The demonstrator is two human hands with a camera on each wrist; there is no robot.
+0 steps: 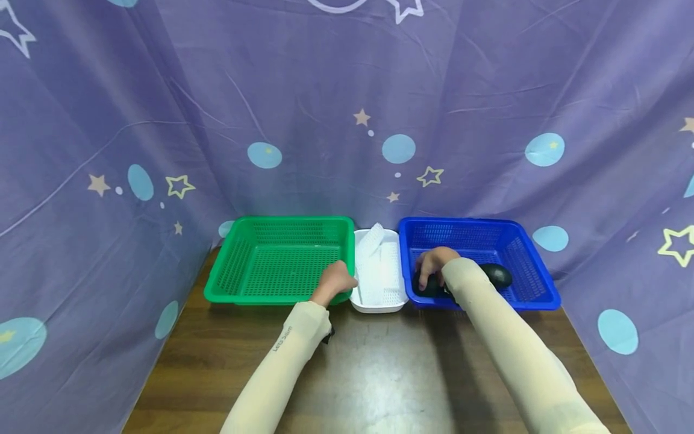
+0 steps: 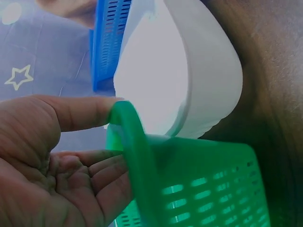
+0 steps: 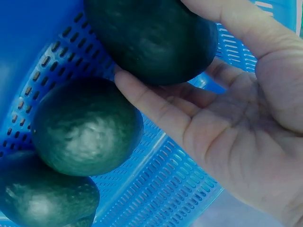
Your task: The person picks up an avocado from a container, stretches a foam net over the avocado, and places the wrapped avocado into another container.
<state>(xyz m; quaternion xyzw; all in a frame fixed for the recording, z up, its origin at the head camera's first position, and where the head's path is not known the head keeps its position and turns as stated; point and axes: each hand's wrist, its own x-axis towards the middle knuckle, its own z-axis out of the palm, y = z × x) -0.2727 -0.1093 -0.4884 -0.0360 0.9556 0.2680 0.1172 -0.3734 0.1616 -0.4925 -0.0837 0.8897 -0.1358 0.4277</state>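
Note:
Inside the blue basket, my right hand grips a dark green avocado. In the right wrist view the thumb lies along its upper side and the fingers curve under it. Below it in that view sit another avocado and a third avocado, with part of one more showing at the bottom edge. My left hand pinches the right rim of the green basket, thumb on the rim and fingers against the wall. No contents show in the green basket.
Between the two baskets stands a white tray with white foam netting in it. All three rest on a brown wooden table. A purple patterned curtain hangs right behind them and along both sides.

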